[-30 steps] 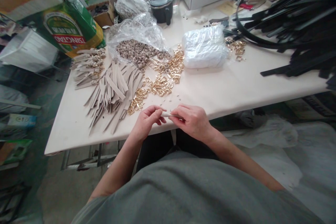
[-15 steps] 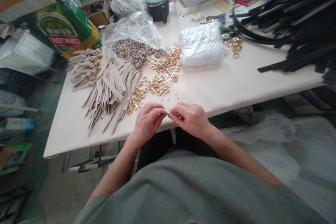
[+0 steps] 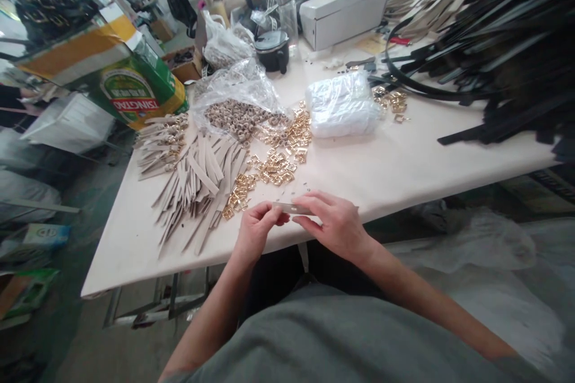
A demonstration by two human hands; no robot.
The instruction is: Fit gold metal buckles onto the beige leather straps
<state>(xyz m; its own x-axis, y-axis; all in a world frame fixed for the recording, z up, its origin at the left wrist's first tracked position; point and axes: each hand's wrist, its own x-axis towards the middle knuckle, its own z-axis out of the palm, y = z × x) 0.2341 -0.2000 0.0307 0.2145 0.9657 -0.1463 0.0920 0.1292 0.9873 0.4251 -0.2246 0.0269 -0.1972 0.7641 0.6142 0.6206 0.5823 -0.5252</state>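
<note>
My left hand and my right hand meet at the near edge of the white table, and both pinch one short beige strap held level between them. Just beyond my left hand lies a scatter of gold buckles. A fan of loose beige straps covers the table to the left of it. Further left lies a pile of beige straps with gold buckles on them.
A clear bag of beige loops and a white wrapped packet lie mid-table. Black straps heap at the right. A white box, a dark pot and a green beer carton stand behind.
The view has tilted up, so more of the room behind shows. My hands have drawn slightly apart, and more of the beige strap shows between them.
</note>
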